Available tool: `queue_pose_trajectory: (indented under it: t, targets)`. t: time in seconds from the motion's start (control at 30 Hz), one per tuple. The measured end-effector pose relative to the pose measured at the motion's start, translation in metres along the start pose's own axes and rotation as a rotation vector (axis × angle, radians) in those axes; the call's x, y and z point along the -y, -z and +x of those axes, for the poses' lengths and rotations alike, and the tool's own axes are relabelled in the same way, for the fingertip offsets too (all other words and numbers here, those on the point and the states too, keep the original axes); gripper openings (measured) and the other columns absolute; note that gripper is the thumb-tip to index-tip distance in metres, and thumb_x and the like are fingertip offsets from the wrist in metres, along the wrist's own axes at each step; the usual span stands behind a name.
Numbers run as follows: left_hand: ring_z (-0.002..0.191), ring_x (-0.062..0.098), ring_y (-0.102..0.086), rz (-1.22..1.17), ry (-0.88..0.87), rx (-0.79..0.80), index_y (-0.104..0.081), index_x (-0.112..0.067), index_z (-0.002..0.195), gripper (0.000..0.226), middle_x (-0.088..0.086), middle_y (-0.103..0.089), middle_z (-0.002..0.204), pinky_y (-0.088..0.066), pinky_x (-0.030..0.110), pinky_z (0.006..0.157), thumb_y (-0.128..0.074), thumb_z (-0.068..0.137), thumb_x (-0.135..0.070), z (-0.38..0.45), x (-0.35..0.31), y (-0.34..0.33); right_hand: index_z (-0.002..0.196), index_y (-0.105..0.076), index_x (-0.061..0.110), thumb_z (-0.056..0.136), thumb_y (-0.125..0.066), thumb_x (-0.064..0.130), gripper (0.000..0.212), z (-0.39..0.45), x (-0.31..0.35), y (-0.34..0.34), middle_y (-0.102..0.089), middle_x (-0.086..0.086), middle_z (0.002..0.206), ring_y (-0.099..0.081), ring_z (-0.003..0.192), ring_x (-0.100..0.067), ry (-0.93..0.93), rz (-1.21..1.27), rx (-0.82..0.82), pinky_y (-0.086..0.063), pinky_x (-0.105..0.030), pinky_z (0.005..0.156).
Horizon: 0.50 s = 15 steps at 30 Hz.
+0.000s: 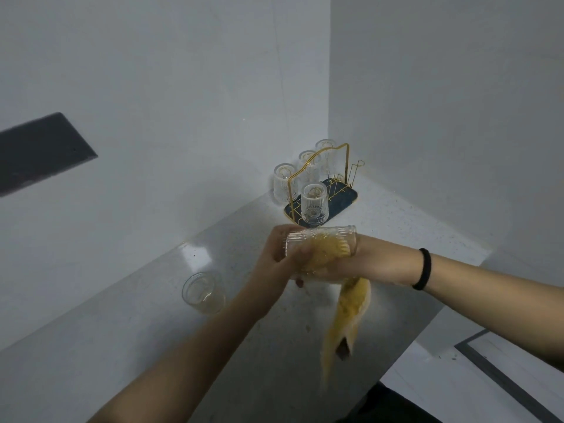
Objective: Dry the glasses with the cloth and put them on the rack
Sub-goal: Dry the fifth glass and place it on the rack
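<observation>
My left hand (274,254) grips a ribbed clear glass (320,241) lying on its side above the counter. My right hand (335,264) holds a yellow cloth (348,309) pushed into the glass's mouth; the cloth's tail hangs down, blurred. A gold wire rack (332,166) on a dark tray (341,203) stands in the far corner, with several ribbed glasses upside down on it, the nearest one (314,203) just behind my hands. Another clear glass (203,293) stands upright on the counter to the left of my hands.
The pale speckled counter (152,331) runs diagonally from lower left to the corner, between white walls. Its right edge drops to a floor with a dark stripe (503,377). A dark rectangle (39,151) sits on the left wall.
</observation>
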<state>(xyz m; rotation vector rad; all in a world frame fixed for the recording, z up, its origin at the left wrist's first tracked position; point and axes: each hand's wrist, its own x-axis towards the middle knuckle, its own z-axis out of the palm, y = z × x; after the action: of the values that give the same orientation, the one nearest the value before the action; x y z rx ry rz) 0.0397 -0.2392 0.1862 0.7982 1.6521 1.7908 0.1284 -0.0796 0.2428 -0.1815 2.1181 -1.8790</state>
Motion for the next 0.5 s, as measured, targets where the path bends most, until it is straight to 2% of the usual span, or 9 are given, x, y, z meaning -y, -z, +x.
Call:
queue_pose_trajectory:
  t: [0.07, 0.1, 0.17, 0.2, 0.23, 0.3, 0.37, 0.43, 0.5]
  targets:
    - [0.058, 0.017, -0.062, -0.124, 0.238, 0.049, -0.053, -0.005, 0.112, 0.076, 0.009, -0.065, 0.083, -0.047, 0.024, 0.046, -0.068, 0.07, -0.067, 0.0, -0.006, -0.001, 0.106, -0.061, 0.008, 0.084, -0.059, 0.022, 0.027, -0.004, -0.004, -0.005, -0.066, -0.006, 0.104, -0.061, 0.092, -0.011, 0.03, -0.505, 0.031, -0.05, -0.021, 0.081]
    - [0.053, 0.016, -0.061, -0.188, 0.383, 0.074, -0.058, -0.004, 0.107, 0.067, 0.008, -0.066, 0.077, -0.048, 0.023, 0.045, -0.064, 0.076, -0.063, -0.002, -0.007, 0.0, 0.102, -0.061, 0.014, 0.082, -0.056, 0.035, 0.029, -0.005, -0.011, -0.005, -0.066, 0.0, 0.1, -0.059, 0.087, -0.007, 0.039, -0.773, 0.037, -0.047, -0.019, 0.076]
    - [0.048, 0.016, -0.06, -0.215, 0.574, 0.159, -0.065, -0.008, 0.095, 0.051, 0.007, -0.066, 0.07, -0.048, 0.022, 0.045, -0.056, 0.079, -0.056, -0.002, -0.012, 0.004, 0.103, -0.061, 0.019, 0.08, -0.038, 0.056, 0.05, -0.007, -0.026, -0.008, -0.065, 0.003, 0.101, -0.058, 0.093, -0.011, -0.037, -1.217, 0.056, -0.045, -0.024, 0.082]
    - [0.048, 0.015, -0.06, -0.195, 0.616, 0.207, -0.065, -0.009, 0.093, 0.049, 0.008, -0.066, 0.069, -0.049, 0.022, 0.045, -0.053, 0.079, -0.054, -0.002, -0.015, 0.006, 0.104, -0.062, 0.018, 0.08, -0.03, 0.058, 0.056, -0.008, -0.039, -0.009, -0.065, 0.001, 0.103, -0.058, 0.098, -0.016, -0.068, -1.355, 0.067, -0.045, -0.029, 0.088]
    - [0.049, 0.015, -0.06, -0.177, 0.642, 0.245, -0.065, -0.008, 0.091, 0.049, 0.008, -0.066, 0.068, -0.05, 0.021, 0.046, -0.052, 0.079, -0.054, 0.0, -0.018, 0.009, 0.103, -0.063, 0.017, 0.083, -0.029, 0.053, 0.054, -0.006, -0.046, -0.011, -0.066, -0.001, 0.103, -0.059, 0.1, -0.02, -0.001, -1.426, 0.072, -0.045, -0.033, 0.09]
    - [0.051, 0.016, -0.062, -0.171, 0.683, 0.285, -0.066, -0.008, 0.088, 0.051, 0.011, -0.067, 0.068, -0.051, 0.022, 0.047, -0.051, 0.08, -0.056, 0.003, -0.02, 0.017, 0.097, -0.066, 0.016, 0.089, -0.038, 0.039, 0.037, -0.003, -0.037, -0.018, -0.066, -0.002, 0.093, -0.06, 0.088, -0.02, 0.184, -1.378, -0.044, -0.048, -0.031, 0.085]
    - [0.059, 0.019, -0.064, -0.151, 0.7, 0.295, -0.067, -0.009, 0.09, 0.054, 0.012, -0.068, 0.076, -0.052, 0.024, 0.053, -0.054, 0.082, -0.061, 0.004, -0.017, 0.022, 0.097, -0.067, 0.016, 0.089, -0.041, 0.037, 0.034, -0.001, -0.016, -0.019, -0.064, -0.001, 0.085, -0.058, 0.076, -0.018, 0.213, -1.308, -0.133, -0.048, -0.029, 0.076]
    - [0.08, 0.023, -0.068, -0.139, 0.657, 0.321, -0.064, -0.012, 0.105, 0.061, 0.012, -0.069, 0.096, -0.055, 0.031, 0.068, -0.053, 0.079, -0.065, 0.005, -0.011, 0.029, 0.099, -0.065, 0.016, 0.088, -0.038, 0.043, 0.04, 0.002, -0.007, -0.015, -0.066, -0.001, 0.094, -0.06, 0.085, -0.018, 0.254, -1.315, -0.015, -0.047, -0.028, 0.084]
    - [0.106, 0.024, -0.065, -0.115, 0.553, 0.418, -0.054, -0.013, 0.124, 0.076, 0.01, -0.066, 0.117, -0.053, 0.038, 0.09, -0.062, 0.074, -0.069, 0.008, -0.007, 0.038, 0.099, -0.063, 0.015, 0.088, -0.047, 0.045, 0.036, 0.002, 0.003, -0.007, -0.064, 0.002, 0.096, -0.056, 0.086, -0.012, 0.161, -1.215, 0.105, -0.043, -0.017, 0.084]
